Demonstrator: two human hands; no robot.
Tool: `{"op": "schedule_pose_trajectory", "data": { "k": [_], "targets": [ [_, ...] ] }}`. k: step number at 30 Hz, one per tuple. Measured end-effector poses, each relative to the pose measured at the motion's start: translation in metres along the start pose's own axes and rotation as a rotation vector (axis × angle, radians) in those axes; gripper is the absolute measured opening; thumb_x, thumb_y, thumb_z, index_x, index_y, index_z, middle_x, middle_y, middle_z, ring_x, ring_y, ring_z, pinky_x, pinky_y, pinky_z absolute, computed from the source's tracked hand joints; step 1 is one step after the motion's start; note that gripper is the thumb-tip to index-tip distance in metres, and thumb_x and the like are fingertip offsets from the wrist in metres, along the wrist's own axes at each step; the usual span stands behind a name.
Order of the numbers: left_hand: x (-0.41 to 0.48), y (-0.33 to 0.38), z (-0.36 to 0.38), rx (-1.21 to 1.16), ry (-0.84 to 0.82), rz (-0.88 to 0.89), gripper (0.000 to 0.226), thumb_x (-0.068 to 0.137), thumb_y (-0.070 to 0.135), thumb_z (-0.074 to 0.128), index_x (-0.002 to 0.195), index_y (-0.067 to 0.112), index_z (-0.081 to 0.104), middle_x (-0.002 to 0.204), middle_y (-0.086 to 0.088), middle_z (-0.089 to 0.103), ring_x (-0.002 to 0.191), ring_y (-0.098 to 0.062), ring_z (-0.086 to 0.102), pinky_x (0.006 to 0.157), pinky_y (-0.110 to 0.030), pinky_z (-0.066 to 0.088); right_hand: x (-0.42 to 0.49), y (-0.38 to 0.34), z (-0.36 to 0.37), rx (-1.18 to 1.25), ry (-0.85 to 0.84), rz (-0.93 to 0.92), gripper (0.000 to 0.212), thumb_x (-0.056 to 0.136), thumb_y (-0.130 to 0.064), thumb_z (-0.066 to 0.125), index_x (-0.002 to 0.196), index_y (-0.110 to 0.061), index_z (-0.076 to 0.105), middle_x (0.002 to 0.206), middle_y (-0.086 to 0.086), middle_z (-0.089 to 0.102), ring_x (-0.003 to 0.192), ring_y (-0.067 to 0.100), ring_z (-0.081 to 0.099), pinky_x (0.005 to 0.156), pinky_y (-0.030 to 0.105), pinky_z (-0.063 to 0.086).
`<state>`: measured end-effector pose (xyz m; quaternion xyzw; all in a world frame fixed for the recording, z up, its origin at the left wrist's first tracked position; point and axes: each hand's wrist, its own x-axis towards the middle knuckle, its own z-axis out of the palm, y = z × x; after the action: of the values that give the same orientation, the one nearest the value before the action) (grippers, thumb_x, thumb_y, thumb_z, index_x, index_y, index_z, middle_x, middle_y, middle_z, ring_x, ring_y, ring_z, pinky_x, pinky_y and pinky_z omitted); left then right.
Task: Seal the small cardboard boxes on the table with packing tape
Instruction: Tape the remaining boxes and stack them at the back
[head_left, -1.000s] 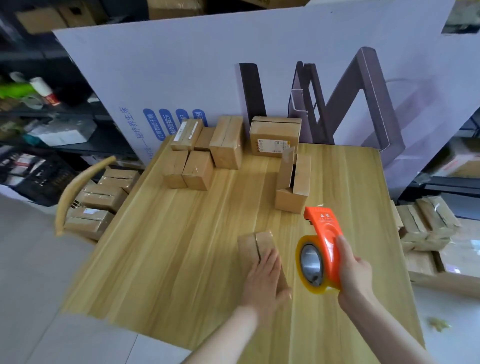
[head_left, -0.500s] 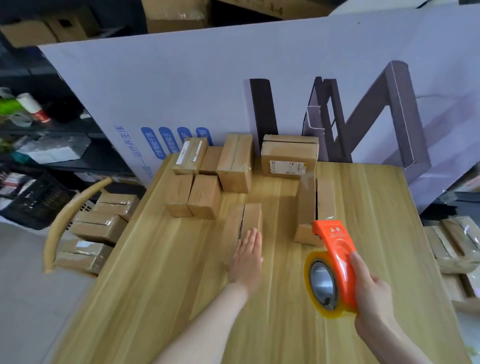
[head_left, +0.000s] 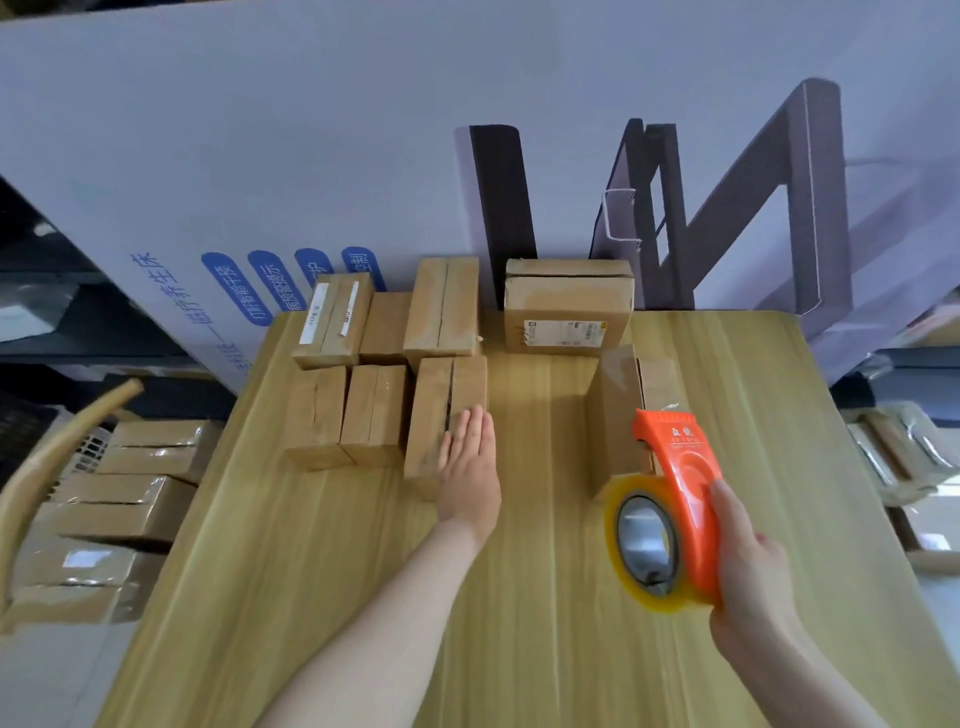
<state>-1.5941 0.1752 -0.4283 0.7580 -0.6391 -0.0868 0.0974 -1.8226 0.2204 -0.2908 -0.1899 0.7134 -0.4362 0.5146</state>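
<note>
The left hand (head_left: 467, 462), flat and spread, is finishing pushing a box (head_left: 441, 415) from mid-table up against the stack (head_left: 374, 364) at centre-left. The right hand (head_left: 748, 561) is gripping the dispenser (head_left: 670, 514) at lower right, so another box is likely coming next.

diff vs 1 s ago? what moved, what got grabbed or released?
Left hand pushed the small box away across the table, up against the group of boxes; still flat on it. Right hand still grips the tape dispenser. Other boxes unchanged.
</note>
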Motion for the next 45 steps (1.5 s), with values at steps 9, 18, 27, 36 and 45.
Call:
{"op": "schedule_pose_trajectory", "data": {
  "k": [9,18,27,36,45],
  "targets": [
    [-0.003,0.024,-0.021,0.073,0.013,-0.073,0.063,0.098,0.019,0.042,0.152,0.021,0.011,0.161,0.002,0.003,0.148,-0.016,-0.006,0.121,-0.042,0.0,0.01,0.003,-0.04,0.06,0.109,0.038,0.039,0.089,-0.045,0.061,0.072,-0.01,0.057,0.068,0.01,0.056,0.058,0.023,0.052,0.056,0.031,0.041],
    [0.045,0.196,-0.016,-0.392,-0.293,-0.238,0.097,0.087,0.068,0.041,0.153,0.009,0.0,0.161,-0.008,-0.001,0.148,-0.024,0.006,0.113,-0.041,0.027,0.015,0.007,-0.097,0.108,0.165,0.032,0.039,0.089,-0.041,0.062,0.071,-0.009,0.054,0.063,0.01,0.05,0.055,0.023,0.044,0.054,0.031,0.033],
    [0.005,0.192,0.009,0.017,-0.453,-0.012,0.112,0.08,0.058,0.054,0.15,0.011,-0.019,0.156,-0.006,-0.028,0.144,-0.023,-0.024,0.118,-0.049,-0.008,0.022,0.012,-0.158,0.053,0.077,0.038,0.043,0.088,-0.043,0.062,0.077,-0.001,0.061,0.068,0.018,0.055,0.059,0.026,0.05,0.058,0.032,0.038],
    [-0.164,0.109,-0.022,0.121,-0.552,0.404,0.102,0.075,0.002,0.057,0.152,0.02,-0.006,0.155,0.014,-0.026,0.141,-0.008,-0.03,0.118,-0.041,-0.013,0.016,0.005,-0.182,-0.084,-0.187,0.011,0.046,0.087,-0.044,0.064,0.077,0.001,0.065,0.064,0.016,0.064,0.058,0.029,0.058,0.058,0.032,0.043],
    [-0.237,0.093,-0.04,-0.288,-0.337,0.15,0.068,0.072,-0.009,0.046,0.131,0.022,0.053,0.143,0.024,0.034,0.137,0.01,0.021,0.122,-0.036,0.005,-0.014,0.017,-0.165,-0.403,-0.499,-0.158,0.041,0.09,-0.037,0.064,0.071,-0.001,0.069,0.056,0.02,0.065,0.045,0.023,0.057,0.048,0.039,0.047]
  ]
}}
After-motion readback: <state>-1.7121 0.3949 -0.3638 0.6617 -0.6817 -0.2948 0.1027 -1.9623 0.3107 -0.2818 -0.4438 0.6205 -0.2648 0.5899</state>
